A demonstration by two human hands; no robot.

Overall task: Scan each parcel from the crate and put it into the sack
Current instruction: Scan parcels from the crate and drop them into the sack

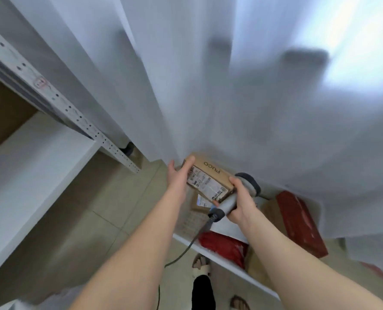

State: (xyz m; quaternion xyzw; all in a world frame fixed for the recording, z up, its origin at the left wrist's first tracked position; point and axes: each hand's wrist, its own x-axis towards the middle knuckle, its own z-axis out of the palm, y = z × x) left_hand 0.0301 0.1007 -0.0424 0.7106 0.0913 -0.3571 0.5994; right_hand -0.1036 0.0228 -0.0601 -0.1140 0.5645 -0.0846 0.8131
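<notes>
You are scanning one box [208,173] over the crate [219,262].

Close to your feet, the white crate holds two red parcels [224,247] [302,220] and a brown one [199,203], so I think more are left to scan. Your right hand [242,206] has its grip clamped round the scanner [229,202], touching the box by its label. Your left hand [179,177] has its grip on the other end of the box and holds it up above the crate. This box looks to be at the scan step, not yet put away. I cannot see the sack. Behind hangs a white curtain [208,86].
</notes>
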